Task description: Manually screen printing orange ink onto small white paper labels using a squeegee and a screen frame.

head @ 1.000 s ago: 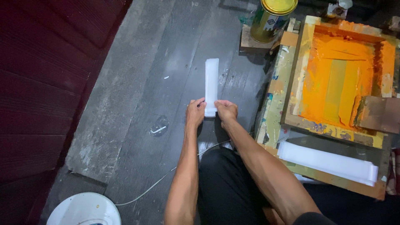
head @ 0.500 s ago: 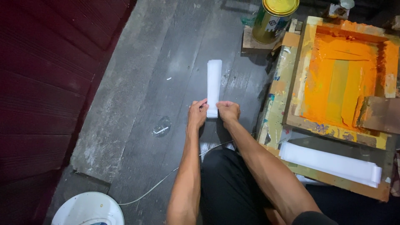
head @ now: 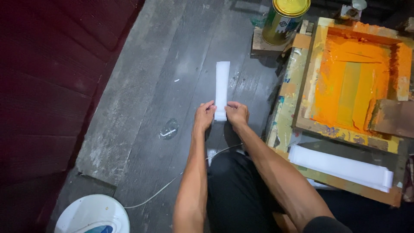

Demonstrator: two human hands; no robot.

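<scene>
Both the left hand (head: pixel 204 115) and right hand (head: pixel 236 114) pinch the near end of the white strip (head: pixel 222 88), its far length lying flat, unrolled on the floor (head: pixel 142 108)

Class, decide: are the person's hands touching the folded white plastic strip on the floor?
Touching. The head view shows left hand and right hand pinching the folded white plastic strip's near end.

I'm counting two white strips here: one narrow strip (head: pixel 222 88) lying on the floor, one stack of longer strips (head: pixel 340 167) sitting by the frame. Also showing up: one orange-inked printing frame (head: pixel 351 82), one yellow-lidded can (head: pixel 284 19), one white bucket (head: pixel 92 214).
</scene>
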